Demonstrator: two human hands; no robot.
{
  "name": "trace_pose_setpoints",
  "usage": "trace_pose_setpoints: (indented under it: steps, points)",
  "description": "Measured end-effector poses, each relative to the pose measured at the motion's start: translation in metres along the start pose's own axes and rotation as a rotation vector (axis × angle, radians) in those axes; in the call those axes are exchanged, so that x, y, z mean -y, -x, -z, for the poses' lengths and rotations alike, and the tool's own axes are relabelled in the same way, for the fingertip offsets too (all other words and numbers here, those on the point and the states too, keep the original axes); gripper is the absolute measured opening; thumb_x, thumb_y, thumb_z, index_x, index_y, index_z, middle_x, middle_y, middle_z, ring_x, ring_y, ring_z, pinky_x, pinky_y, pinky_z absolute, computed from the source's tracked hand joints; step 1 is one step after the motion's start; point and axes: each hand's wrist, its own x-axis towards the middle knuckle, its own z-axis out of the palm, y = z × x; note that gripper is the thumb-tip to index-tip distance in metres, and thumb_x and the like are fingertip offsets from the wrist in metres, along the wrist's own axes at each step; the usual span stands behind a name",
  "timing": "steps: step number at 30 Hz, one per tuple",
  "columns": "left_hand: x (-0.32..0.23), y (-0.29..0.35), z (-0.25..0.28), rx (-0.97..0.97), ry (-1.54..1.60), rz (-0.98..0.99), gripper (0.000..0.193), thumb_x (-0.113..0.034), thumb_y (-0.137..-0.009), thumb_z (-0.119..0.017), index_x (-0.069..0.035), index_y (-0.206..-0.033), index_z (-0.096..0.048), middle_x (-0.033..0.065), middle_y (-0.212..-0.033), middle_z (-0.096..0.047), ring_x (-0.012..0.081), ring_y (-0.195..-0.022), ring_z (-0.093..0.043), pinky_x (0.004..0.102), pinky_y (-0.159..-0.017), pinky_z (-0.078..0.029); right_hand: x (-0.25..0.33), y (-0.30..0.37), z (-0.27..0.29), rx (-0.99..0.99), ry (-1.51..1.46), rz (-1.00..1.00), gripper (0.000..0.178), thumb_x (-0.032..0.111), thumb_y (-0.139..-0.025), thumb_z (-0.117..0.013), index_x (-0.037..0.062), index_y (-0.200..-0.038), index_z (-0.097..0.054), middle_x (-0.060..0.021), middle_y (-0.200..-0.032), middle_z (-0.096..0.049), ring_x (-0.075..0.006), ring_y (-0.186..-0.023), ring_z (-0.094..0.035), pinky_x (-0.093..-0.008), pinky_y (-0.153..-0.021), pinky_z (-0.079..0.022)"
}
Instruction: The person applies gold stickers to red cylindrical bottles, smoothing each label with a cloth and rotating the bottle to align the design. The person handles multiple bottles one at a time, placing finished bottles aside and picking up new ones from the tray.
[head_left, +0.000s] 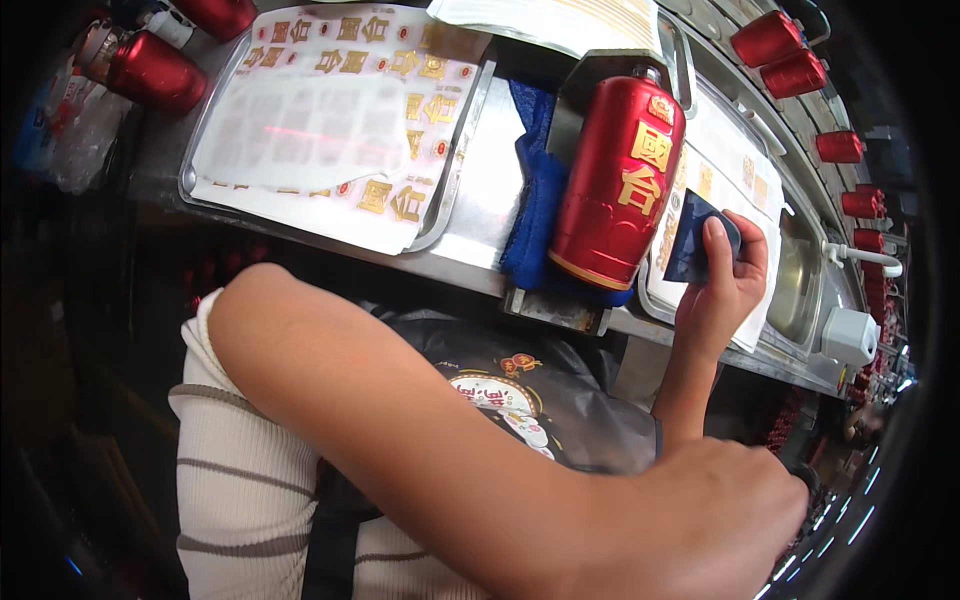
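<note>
Now my right hand (722,285) pinches the flat dark blue piece (687,248) between thumb and fingers, just beside the red bottle (612,185) resting against blue cloth (530,195), and I should keep its edge light and even, though my left hand's (735,512) grip I cannot tell.

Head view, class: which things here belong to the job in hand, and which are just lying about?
Apparently in use:
dark flat scraper, held in the right hand
large red bottle, resting on blue padding
gold-patterned sheets

Apparently just nearby:
white tap
white box
clear plastic bag
</note>
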Motion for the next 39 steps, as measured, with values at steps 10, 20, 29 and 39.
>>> trace_pose_setpoints:
  steps: [10, 20, 29, 39]
  points:
    - [-0.011, -0.009, 0.033, 0.128, 0.217, 0.145, 0.012, -0.009, -0.074, -0.064, 0.001, -0.068, -0.068, 0.0187, -0.071, -0.068, 0.0342, -0.071, -0.071, 0.0806, -0.085, -0.033, 0.009, 0.010, -0.018, 0.059, 0.134, 0.132, 0.022, 0.003, -0.088, -0.073, 0.0000, -0.107, -0.063, -0.0032, -0.093, -0.066, -0.0059, -0.081, -0.060, -0.0189, -0.075, -0.049]
    - [-0.021, -0.029, 0.003, 0.032, -0.293, -0.023, 0.016, -0.014, -0.074, -0.069, -0.001, -0.082, -0.070, 0.0147, -0.087, -0.069, 0.0240, -0.080, -0.069, 0.0418, -0.077, -0.052, -0.024, -0.032, 0.071, 0.040, -0.011, -0.225, 0.017, 0.007, -0.092, -0.062, -0.0032, -0.105, -0.065, -0.0043, -0.094, -0.065, -0.0092, -0.083, -0.060, -0.0220, -0.077, -0.048]
    - [0.056, -0.008, -0.028, -0.442, -0.402, -0.212, 0.021, -0.015, -0.077, -0.068, -0.004, -0.095, -0.068, 0.0128, -0.095, -0.067, 0.0244, -0.084, -0.068, 0.0468, -0.084, -0.052, -0.036, -0.034, 0.079, 0.287, 1.192, -0.034, 0.043, 0.031, -0.074, -0.081, 0.0007, -0.097, -0.060, -0.0162, -0.086, -0.064, -0.0298, -0.078, -0.063, -0.0384, -0.074, -0.049]
    - [0.075, 0.070, 0.038, -0.844, -0.055, 0.308, 0.051, -0.006, -0.085, -0.066, 0.006, -0.132, -0.049, 0.0188, -0.117, -0.062, 0.0217, -0.099, -0.064, 0.0341, -0.094, -0.047, -0.018, -0.074, 0.170, 0.158, 1.401, -0.314, 0.072, 0.041, -0.065, -0.086, 0.0014, -0.115, -0.054, -0.0231, -0.111, -0.058, -0.0376, -0.102, -0.061, -0.0434, -0.086, -0.049]
